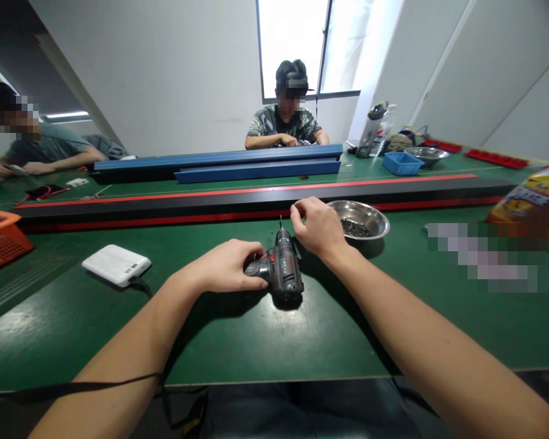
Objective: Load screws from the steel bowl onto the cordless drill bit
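Note:
My left hand (229, 266) is wrapped round the grip of a black cordless drill (286, 274). The drill lies on its side on the green table, its bit pointing away from me. Just right of the bit tip is my right hand (319, 228), thumb and forefinger brought together. Whatever those fingertips pinch, if anything, is too small to make out. A steel bowl (379, 221) of small dark screws (354, 228) stands right behind my right hand, which partly covers it. Past the bit, a long black bar (238, 205) with red strips runs across the table.
A white power bank (116, 264) with a cable lies left, near an orange basket (4, 250). Blue channels (256, 169) lie beyond the bar, before a seated person (283, 125). Another person (50, 149) sits far left. A snack bag (528, 198) and blue tray (402, 163) are right.

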Demonstrator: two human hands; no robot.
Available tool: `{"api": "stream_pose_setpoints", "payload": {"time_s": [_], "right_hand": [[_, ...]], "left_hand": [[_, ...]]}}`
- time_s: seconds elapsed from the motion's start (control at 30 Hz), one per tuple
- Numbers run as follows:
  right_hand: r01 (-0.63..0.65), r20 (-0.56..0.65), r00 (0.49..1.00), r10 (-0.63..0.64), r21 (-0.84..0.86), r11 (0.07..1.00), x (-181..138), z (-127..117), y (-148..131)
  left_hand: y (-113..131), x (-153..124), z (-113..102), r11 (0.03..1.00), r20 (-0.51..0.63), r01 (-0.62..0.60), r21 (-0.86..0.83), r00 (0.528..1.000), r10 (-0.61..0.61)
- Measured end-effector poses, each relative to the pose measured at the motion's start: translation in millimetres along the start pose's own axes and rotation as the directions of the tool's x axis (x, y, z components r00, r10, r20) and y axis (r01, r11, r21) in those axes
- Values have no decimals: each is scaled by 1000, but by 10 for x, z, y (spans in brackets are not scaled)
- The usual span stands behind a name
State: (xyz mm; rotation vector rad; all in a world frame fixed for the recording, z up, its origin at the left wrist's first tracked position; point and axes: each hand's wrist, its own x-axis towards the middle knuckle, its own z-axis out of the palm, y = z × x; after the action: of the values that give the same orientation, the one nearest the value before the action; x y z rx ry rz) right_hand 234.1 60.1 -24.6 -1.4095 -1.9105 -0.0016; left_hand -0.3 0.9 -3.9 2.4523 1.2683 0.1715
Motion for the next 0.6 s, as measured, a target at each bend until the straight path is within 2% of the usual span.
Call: {"api": "stream_pose_setpoints", "payload": {"time_s": [0.07,0.13,0.27,0.47,0.53,0.6], "right_hand": [[-13,-22,1000,10,-159,987,26,-110,-7],[-78,-49,997,67,-285,955,59,-181,37],[-192,-31,980,199,-439,878,98,-222,192],[-302,131,907,400,-458,836,81,-175,272],[-300,139,907,398,-451,841,63,-148,258],[-264,107,930,350,-466,844,40,-122,238]], "left_hand": [[-28,7,10,999,-35,-2,48,999,4],[-50,13,16,997,-47,4,71,999,-1],[-72,20,13,997,-51,5,73,999,-1],[-93,17,4,998,-62,-18,53,998,22],[-96,17,5,998,-61,-23,53,998,26],[-94,20,7,998,-61,-23,62,998,27]]}}
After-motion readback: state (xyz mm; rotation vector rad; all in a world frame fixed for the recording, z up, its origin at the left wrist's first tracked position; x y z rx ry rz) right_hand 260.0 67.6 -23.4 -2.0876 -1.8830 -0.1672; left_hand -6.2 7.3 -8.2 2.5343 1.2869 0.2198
